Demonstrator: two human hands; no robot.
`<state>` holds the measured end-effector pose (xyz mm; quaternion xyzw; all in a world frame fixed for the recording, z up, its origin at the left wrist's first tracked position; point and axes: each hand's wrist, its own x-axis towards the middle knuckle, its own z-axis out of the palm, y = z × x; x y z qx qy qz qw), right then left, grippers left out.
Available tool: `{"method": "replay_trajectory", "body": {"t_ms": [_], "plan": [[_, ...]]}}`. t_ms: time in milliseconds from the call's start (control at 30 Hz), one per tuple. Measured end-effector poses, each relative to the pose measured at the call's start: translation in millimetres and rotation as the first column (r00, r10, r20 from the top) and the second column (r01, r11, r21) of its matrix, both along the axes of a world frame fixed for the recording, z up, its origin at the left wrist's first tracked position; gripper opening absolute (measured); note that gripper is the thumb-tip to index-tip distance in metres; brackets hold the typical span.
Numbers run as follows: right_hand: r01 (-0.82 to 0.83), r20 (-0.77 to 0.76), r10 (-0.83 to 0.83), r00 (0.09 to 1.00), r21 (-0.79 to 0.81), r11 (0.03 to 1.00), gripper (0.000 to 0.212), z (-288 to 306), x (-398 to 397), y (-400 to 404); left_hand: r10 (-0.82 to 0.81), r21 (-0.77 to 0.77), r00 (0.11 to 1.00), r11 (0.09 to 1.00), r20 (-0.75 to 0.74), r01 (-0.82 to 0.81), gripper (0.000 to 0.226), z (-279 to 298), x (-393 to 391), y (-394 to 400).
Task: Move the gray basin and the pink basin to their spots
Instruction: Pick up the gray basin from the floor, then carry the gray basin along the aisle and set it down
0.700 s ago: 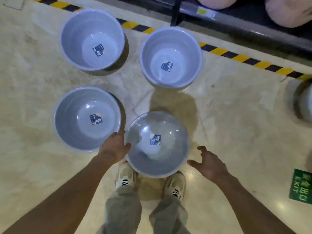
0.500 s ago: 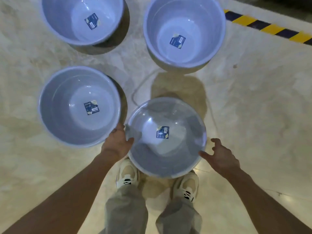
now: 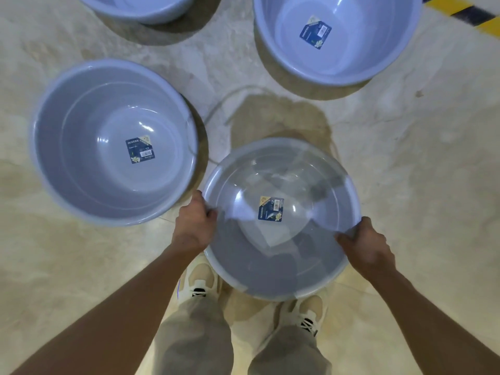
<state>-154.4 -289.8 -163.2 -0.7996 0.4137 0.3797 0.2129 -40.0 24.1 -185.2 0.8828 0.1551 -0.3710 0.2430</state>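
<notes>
Gray basin (image 3: 281,255) sat low over the floor (image 3: 405,158), just ahead of the person's shoes (image 3: 200,282). Both hands gripped its rim: left hand (image 3: 193,228) on the left edge, right hand (image 3: 365,246) on the right. Another basin (image 3: 113,142) stood just beside it.

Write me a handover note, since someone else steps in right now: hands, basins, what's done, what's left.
Left hand: gripping the left rim of the round gray plastic basin.
Right hand: gripping its right rim.
That basin is in front of the person's shoes, with three more bluish-gray plastic basins on the marble floor beyond.
Done: basin grasped.
Left: carry it to its spot; no pink basin is in view.
</notes>
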Motion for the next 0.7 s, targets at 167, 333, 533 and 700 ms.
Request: {"method": "replay_trajectory", "body": {"t_ms": [167, 333, 533, 700], "plan": [[-0.084, 0.028, 0.085, 0.996, -0.039, 0.996, 0.038, 53.4, 29.2, 4.3, 0.054, -0.077, 0.998, 0.996, 0.036, -0.052, 0.017, 43.5, 5.9, 15.9], [-0.193, 0.059, 0.199, 0.978, -0.097, 0.976, 0.037, 121.6, 85.1, 19.4, 0.141, -0.116, 0.986, 0.985, 0.084, -0.131, 0.023, 100.6, 25.3, 40.1], [-0.349, 0.165, 0.358, 0.919, -0.084, 0.934, 0.036, 191.0, 154.2, 68.8, 0.275, -0.090, 0.957, 0.960, 0.094, -0.267, 0.026, 169.9, 55.7, 99.9], [-0.470, 0.184, 0.478, 0.859, -0.089, 0.878, 0.034, 223.4, 208.1, 135.3, 0.321, -0.057, 0.940, 0.947, 0.119, -0.316, 0.025, 204.8, 68.9, 169.5]]}}
